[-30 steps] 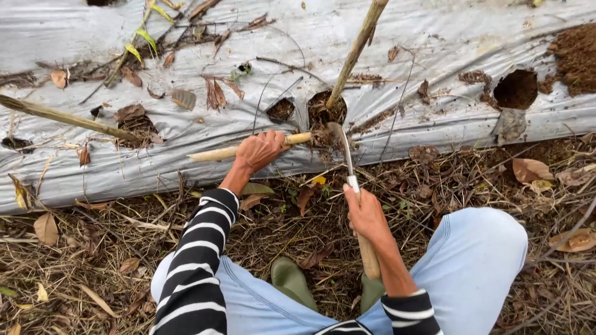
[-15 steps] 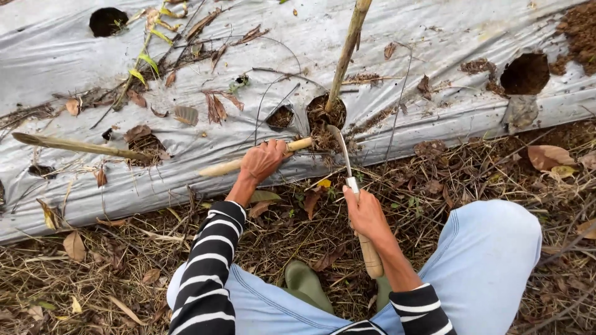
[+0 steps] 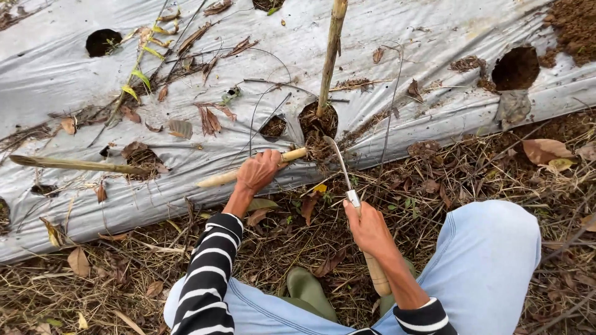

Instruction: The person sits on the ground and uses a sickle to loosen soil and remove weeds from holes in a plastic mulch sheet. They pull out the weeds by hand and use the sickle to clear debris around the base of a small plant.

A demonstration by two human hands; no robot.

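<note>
My left hand (image 3: 259, 170) grips a pale bamboo stick (image 3: 218, 178) that lies slanted across the edge of the grey plastic mulch sheet (image 3: 397, 37), its tip reaching a planting hole (image 3: 318, 121). My right hand (image 3: 367, 226) is closed on the wooden handle (image 3: 377, 276) of a sickle; its curved metal blade (image 3: 338, 160) points up into the same hole. An upright bamboo stake (image 3: 331, 53) rises out of that hole. Both arms wear black-and-white striped sleeves.
More holes (image 3: 516, 67) open in the mulch sheet, one at the upper left (image 3: 102, 42). Another bamboo stick (image 3: 74, 164) lies at the left. Dry leaves, thin vines and straw cover the ground. My knees in light blue trousers (image 3: 490, 267) and green boots (image 3: 307, 291) are below.
The view has shifted slightly, so the sheet sits lower in the picture. Both hands keep their grips; the blade stays at the hole by the stake.
</note>
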